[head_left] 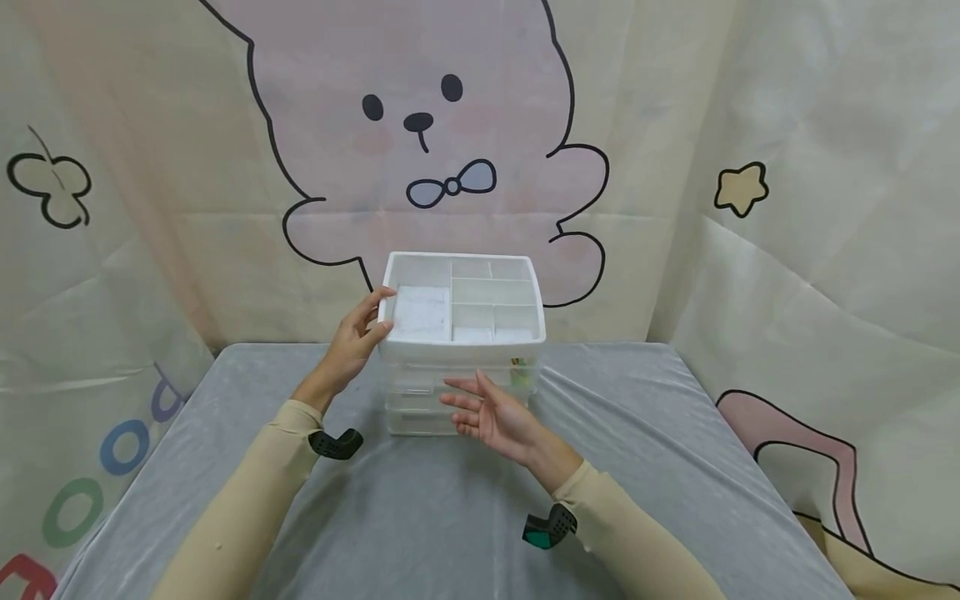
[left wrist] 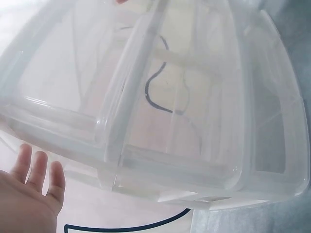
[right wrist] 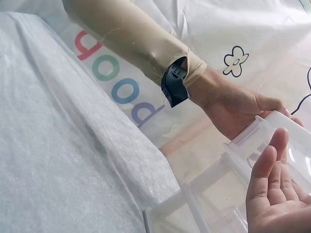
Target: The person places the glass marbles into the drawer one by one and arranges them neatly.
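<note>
A clear plastic drawer unit [head_left: 420,379] stands upright on the table, its white top tray [head_left: 461,343] divided into compartments. Thumb and index finger of my left hand [head_left: 347,346] grip the tray's left rim. Seen from the left wrist, the other fingers [left wrist: 35,174] lie along the unit's side, and its translucent drawers [left wrist: 194,121] fill the view. In front of the drawers is my right hand [head_left: 506,423], palm turned up and inward, fingers extended, holding nothing. The right wrist view shows this hand [right wrist: 277,199] near the clear drawer fronts [right wrist: 214,189]; contact cannot be told.
A grey cloth [head_left: 420,517] covers the table. Behind it hangs a backdrop [head_left: 480,50] with a cartoon bear, and printed side curtains [head_left: 810,275] flank the table. A small green-and-yellow patch [head_left: 519,371] shows on the unit's right front. Dark devices [head_left: 335,444] are strapped to both wrists.
</note>
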A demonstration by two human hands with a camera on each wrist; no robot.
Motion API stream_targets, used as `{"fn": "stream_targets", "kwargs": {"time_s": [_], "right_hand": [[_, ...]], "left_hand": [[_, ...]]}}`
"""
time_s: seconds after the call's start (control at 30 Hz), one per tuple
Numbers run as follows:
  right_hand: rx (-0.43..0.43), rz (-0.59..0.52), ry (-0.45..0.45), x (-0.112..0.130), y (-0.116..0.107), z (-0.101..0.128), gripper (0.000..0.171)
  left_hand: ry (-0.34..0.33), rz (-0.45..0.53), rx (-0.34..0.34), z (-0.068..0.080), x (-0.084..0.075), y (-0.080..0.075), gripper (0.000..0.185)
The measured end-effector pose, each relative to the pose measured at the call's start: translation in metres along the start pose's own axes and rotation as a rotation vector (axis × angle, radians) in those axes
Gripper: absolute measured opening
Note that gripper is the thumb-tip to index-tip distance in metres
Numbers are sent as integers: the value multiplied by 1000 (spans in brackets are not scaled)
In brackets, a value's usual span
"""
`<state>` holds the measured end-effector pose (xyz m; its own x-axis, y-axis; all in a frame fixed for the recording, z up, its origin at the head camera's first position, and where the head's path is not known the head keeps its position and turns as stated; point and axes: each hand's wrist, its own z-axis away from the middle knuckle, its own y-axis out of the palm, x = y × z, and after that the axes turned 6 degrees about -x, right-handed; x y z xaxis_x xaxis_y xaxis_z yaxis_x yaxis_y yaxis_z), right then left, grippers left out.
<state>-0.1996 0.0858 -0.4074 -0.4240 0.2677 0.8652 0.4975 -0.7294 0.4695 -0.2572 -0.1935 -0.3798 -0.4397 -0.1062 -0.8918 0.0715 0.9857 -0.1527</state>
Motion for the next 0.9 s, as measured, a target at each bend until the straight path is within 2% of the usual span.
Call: {"fn": "stream_targets", "kwargs": {"time_s": [0.9], "right_hand": [[-15,-8,-9,6,-5,-14,72]], "left_hand": [[-10,7,0,-1,2,0,52]]}}
